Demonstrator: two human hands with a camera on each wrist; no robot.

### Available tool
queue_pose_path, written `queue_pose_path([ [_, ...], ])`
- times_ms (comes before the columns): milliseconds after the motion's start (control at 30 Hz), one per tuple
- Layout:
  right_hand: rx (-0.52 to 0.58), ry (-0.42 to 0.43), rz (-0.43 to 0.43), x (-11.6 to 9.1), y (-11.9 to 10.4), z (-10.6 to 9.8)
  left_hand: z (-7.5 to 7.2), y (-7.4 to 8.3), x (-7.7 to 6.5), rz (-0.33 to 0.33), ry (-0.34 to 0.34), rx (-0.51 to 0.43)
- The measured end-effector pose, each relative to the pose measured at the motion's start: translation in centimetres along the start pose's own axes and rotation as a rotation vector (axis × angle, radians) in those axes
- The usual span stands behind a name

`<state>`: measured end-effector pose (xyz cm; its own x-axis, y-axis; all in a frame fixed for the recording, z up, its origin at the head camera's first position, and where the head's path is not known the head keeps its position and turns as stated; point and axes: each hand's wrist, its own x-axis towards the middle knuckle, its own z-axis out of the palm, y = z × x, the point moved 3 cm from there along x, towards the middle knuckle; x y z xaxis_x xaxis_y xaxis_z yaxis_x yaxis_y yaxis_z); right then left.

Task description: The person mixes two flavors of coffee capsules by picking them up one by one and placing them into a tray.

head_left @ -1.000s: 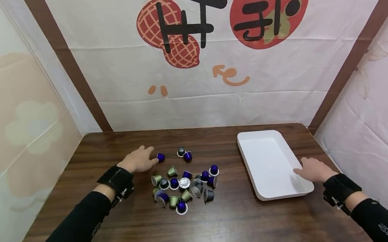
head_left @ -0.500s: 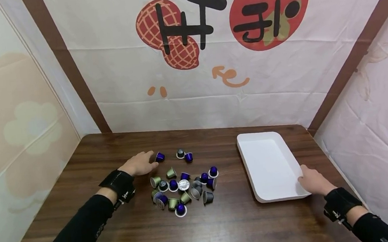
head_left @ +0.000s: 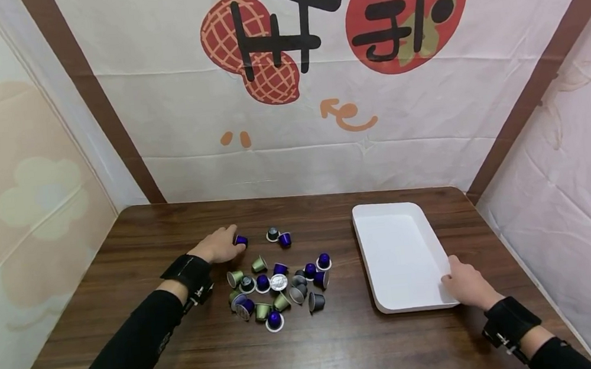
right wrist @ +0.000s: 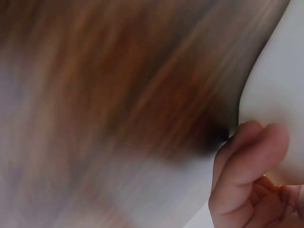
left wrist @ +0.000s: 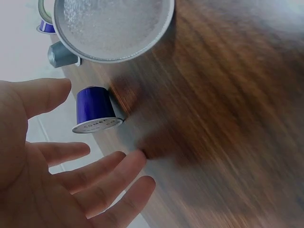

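In the head view my left hand (head_left: 218,245) reaches a blue coffee capsule (head_left: 241,241) at the pile's far left. The left wrist view has that blue capsule (left wrist: 96,109) lying between the thumb and spread fingers, with gaps visible around it. My right hand (head_left: 467,282) grips the near right corner of a white tray (head_left: 404,257), its thumb over the rim. Curled fingers (right wrist: 232,175) show at the tray edge in the right wrist view. Green, grey and blue capsules (head_left: 281,301) lie grouped in the middle of the table.
Two more capsules, a grey one (head_left: 273,234) and a blue one (head_left: 285,240), stand apart behind the group. A brown wooden table (head_left: 312,355) bears everything. Printed fabric walls (head_left: 176,113) close in the back and sides.
My right hand has taken hold of the tray's corner, and the tray has shifted slightly left. My left hand has moved a little right, closer around the blue capsule.
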<state>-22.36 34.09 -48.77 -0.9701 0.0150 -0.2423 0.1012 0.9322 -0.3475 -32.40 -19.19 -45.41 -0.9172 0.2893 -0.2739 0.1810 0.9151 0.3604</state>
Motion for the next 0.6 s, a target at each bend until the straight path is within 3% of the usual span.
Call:
queue_pose_path([
  [200,0.022,-0.012,0.011,-1.1,-0.9,0.9,0.0,0.7,0.7,0.011,-0.014,0.011],
  [600,0.040,-0.008,0.000,-3.2,-2.7,1.6,0.2,1.3,1.1,0.115,-0.014,0.226],
])
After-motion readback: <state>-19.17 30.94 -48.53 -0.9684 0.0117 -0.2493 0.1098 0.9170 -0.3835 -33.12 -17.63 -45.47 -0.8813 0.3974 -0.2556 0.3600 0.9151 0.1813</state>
